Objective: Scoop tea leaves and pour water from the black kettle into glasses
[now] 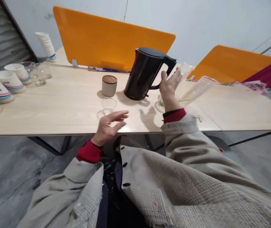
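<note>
A black electric kettle [143, 74] with a dark lid stands on the wooden table. Just right of its handle is my right hand [169, 84], raised with the fingers stretched and the thumb apart; whether it touches the handle is hard to tell. Partly hidden behind that wrist, a clear dish [159, 105] holds some green bits. My left hand [109, 126] hovers at the table's front edge with thumb and fingers apart, holding nothing. Close beyond it is a small clear cup [109, 104]. A beige canister [109, 88] with a wooden lid sits between that cup and the kettle.
Several paper cups [8, 80] and clear glasses [40, 77] line the left side, with a paper cup stack [46, 46] behind. Stacked clear plastic cups [203, 87] lie at the right, near dark crumbs [199, 118]. Orange partitions [97, 38] bound the back.
</note>
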Demonstrator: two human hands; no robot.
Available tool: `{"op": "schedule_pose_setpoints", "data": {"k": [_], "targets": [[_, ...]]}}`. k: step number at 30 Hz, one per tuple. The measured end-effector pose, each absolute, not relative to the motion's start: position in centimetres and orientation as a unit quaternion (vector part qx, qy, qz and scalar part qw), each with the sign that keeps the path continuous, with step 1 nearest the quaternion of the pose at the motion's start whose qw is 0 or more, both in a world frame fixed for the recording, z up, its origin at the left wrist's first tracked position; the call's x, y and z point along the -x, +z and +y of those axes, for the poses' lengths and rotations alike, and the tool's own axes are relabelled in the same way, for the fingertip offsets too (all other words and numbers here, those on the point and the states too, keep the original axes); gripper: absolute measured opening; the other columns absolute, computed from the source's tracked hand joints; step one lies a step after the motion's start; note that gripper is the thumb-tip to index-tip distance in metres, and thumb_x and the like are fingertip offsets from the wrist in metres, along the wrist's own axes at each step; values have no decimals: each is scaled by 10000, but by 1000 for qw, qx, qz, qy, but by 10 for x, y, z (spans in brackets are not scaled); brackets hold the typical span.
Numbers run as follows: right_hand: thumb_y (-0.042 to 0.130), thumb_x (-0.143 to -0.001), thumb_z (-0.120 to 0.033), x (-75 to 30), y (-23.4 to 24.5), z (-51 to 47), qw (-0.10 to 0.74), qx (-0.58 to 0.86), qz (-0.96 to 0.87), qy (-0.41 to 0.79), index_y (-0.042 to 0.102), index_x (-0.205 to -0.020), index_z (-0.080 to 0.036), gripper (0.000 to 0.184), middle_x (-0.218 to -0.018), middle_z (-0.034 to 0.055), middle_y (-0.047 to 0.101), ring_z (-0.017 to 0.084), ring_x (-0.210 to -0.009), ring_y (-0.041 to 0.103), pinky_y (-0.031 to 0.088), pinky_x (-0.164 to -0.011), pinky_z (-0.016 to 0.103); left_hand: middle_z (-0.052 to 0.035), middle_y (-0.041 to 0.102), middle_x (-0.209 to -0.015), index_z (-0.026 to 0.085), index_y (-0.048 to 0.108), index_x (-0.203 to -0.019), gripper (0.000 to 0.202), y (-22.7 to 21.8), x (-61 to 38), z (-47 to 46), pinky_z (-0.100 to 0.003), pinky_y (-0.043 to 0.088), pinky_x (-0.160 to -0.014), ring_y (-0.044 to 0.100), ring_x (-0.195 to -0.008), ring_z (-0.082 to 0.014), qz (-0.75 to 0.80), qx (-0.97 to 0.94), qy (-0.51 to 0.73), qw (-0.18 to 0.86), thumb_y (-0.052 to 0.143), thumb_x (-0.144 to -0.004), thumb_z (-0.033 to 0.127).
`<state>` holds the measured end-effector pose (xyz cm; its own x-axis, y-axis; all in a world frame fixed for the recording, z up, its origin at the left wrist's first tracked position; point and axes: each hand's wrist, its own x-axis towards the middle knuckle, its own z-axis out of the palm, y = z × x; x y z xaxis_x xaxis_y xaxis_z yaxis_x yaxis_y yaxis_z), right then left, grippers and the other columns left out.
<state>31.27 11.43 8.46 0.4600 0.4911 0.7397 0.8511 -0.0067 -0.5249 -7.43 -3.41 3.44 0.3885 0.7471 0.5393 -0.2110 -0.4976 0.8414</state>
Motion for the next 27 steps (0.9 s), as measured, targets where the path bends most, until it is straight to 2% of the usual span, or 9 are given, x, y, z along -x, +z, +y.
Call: {"op": "schedule_pose_setpoints", "data": {"k": [2, 4, 7, 9, 12, 15, 20, 27], "targets": [[365, -1113, -668, -282, 70, 84, 488, 679, -519, -177, 407, -1661, -138, 763, -1690, 259, 451, 397, -1607, 456, 367, -1300, 727, -77, 854, -1245, 263, 807, -1290, 342, 38, 101, -28, -389, 675, -1036, 827, -1111, -216, 252, -645, 607, 390, 768, -1010, 456], [277, -1129, -688, -238, 48, 55, 469, 646, -593, -104, 410, -1692, -177, 772, -1693, 221, 493, 372, -1596, 489, 397, -1291, 718, -90, 828, -1334, 262, 775, -1335, 427, 32, 125, -10, -429, 664, -1080, 804, -1203, -243, 308, -601, 656, 338, 771, -995, 520], [315, -1110, -739, -170, 14, 27, 433, 588, -678, 84, 533, -1638, -208, 779, -1635, 177, 614, 319, -1536, 579, 455, -1307, 570, -173, 739, -1507, 224, 715, -1441, 729, 9, 147, 23, -518, 602, -1190, 736, -1368, -331, 378, -609, 609, 340, 855, -872, 659], [365, -1107, -717, -138, 0, 20, 405, 561, -703, 164, 547, -1638, -204, 761, -1612, 177, 652, 324, -1519, 599, 460, -1304, 547, -203, 642, -1627, 226, 642, -1540, 870, -5, 153, 39, -565, 525, -1267, 643, -1495, -371, 400, -630, 558, 363, 826, -858, 733], [407, -1116, -641, -114, -8, 21, 377, 529, -734, 200, 530, -1659, -200, 710, -1597, 172, 674, 339, -1511, 603, 424, -1314, 570, -238, 489, -1745, 196, 467, -1693, 1035, -16, 154, 49, -603, 401, -1347, 500, -1616, -399, 377, -680, 487, 398, 775, -883, 762], [396, -1131, -579, -108, -7, 25, 366, 505, -756, 199, 518, -1669, -186, 677, -1600, 172, 672, 334, -1512, 598, 405, -1315, 571, -246, 426, -1778, 183, 323, -1766, 1086, -18, 153, 49, -619, 329, -1376, 435, -1655, -395, 348, -716, 438, 417, 750, -923, 718], [412, -1127, -491, -106, -7, 26, 358, 505, -760, 196, 557, -1638, -205, 603, -1565, 133, 709, 317, -1456, 627, 420, -1290, 542, -218, 461, -1768, 217, 281, -1785, 1046, -20, 154, 49, -613, 351, -1367, 506, -1615, -368, 327, -733, 407, 435, 742, -947, 641], [355, -1113, -322, -102, 7, 12, 319, 548, -750, 186, 536, -1632, -158, 573, -1571, 116, 706, 264, -1460, 623, 398, -1304, 462, -255, 577, -1672, 186, 371, -1748, 1090, -22, 152, 47, -622, 457, -1295, 666, -1469, -370, 342, -722, 425, 426, 774, -880, 708]]}}
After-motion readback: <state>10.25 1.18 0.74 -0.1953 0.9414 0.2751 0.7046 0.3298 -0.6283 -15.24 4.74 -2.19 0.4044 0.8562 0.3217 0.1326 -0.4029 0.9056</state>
